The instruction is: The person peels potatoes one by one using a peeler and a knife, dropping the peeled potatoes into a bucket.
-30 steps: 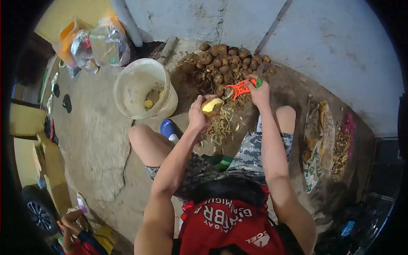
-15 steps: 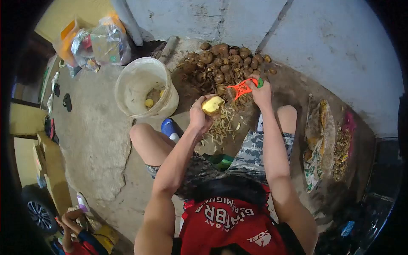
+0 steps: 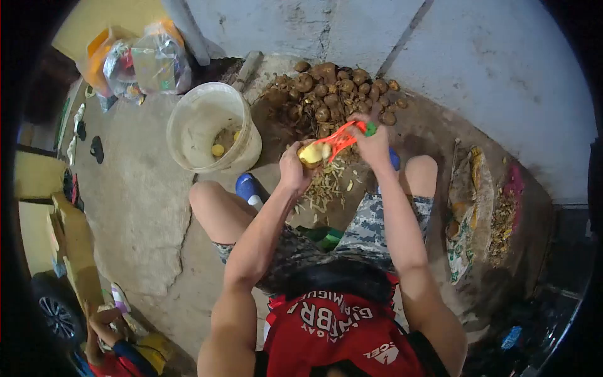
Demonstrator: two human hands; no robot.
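My left hand (image 3: 294, 167) is wrapped round a partly peeled potato (image 3: 309, 154), its yellow flesh showing on top. In my right hand (image 3: 372, 141) is an orange peeler (image 3: 342, 139) with a green part, and its far end touches the potato's right side. Below both hands, a scatter of peelings (image 3: 324, 188) lies on the ground. Just beyond them is a heap of brown unpeeled potatoes (image 3: 326, 94).
A white bucket (image 3: 178, 141) with a few yellow pieces inside stands left of the heap. Plastic bags (image 3: 154, 63) sit at the upper left. An opened sack (image 3: 468, 217) lies at right. Another person (image 3: 110, 339) is at the lower left.
My right hand has moved left and brought the peeler from beside the potato onto it. The left hand still holds the potato in nearly the same place.
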